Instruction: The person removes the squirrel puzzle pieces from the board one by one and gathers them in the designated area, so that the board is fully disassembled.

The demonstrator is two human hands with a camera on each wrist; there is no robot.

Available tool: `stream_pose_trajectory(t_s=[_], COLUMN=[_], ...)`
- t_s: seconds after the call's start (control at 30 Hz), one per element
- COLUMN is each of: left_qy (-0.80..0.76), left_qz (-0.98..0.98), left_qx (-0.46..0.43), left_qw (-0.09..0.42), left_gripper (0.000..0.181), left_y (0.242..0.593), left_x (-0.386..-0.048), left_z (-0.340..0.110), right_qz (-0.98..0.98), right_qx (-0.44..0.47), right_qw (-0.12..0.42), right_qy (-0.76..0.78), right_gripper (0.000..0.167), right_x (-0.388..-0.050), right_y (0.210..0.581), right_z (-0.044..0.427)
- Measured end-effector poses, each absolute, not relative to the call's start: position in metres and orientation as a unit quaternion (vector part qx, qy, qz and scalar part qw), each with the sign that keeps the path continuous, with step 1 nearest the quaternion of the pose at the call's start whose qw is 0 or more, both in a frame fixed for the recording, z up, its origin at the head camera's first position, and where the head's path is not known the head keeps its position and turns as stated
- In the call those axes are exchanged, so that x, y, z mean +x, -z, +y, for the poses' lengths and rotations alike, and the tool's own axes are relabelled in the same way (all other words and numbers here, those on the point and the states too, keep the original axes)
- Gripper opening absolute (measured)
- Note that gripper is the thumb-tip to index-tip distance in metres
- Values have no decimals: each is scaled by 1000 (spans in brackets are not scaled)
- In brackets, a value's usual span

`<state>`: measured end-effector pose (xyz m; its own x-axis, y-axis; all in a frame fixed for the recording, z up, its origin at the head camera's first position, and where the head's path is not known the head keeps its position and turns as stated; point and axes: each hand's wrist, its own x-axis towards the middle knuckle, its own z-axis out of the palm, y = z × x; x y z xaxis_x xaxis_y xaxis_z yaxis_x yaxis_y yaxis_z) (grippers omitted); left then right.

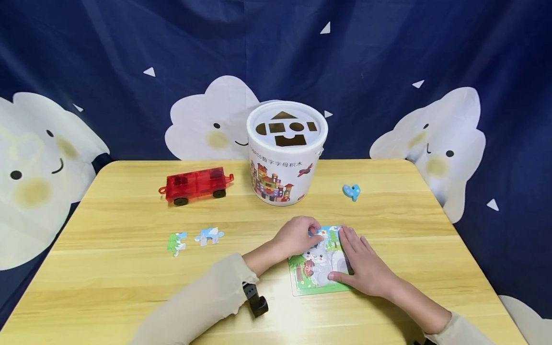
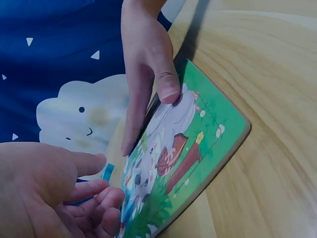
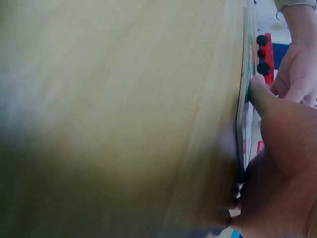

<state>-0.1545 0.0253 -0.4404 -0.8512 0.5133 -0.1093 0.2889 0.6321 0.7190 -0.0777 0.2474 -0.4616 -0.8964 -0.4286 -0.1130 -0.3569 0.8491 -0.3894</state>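
A puzzle board (image 1: 316, 261) with a grey cartoon animal on a green and blue scene lies on the table. My left hand (image 1: 297, 235) is at its upper left corner, fingers loosely curled; nothing shows between thumb and fingers of this hand (image 2: 54, 193) in the left wrist view. My right hand (image 1: 366, 268) rests along the board's right side, fingers extended and thumb on the picture. In the right wrist view the right thumb of that hand (image 3: 290, 148) touches the board (image 3: 244, 109), seen edge-on. The left hand hides the board's upper left part.
Two loose puzzle pieces, one green (image 1: 175, 243) and one light blue (image 1: 209, 235), lie to the left. Behind them stands a red toy wagon (image 1: 196, 185). A white lidded bucket (image 1: 284, 158) stands behind the board, and a small blue toy (image 1: 351, 191) lies right of it.
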Motion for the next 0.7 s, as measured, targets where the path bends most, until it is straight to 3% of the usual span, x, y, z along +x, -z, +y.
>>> stream_pose_trajectory(t_s=[0.23, 0.5, 0.7], left_qy=[-336, -341, -349], left_qz=[903, 902, 900], left_qx=[220, 218, 214], left_qw=[154, 150, 153], left_gripper=[29, 27, 26], left_y=[448, 449, 449], left_x=[-157, -157, -157], left_z=[33, 33, 33], right_qz=[958, 969, 970], right_qx=[-201, -154, -165], right_qw=[112, 83, 64], right_qy=[173, 175, 165], right_gripper=[104, 89, 92], right_x=[-78, -77, -70], right_y=[460, 462, 461], right_z=[246, 231, 222])
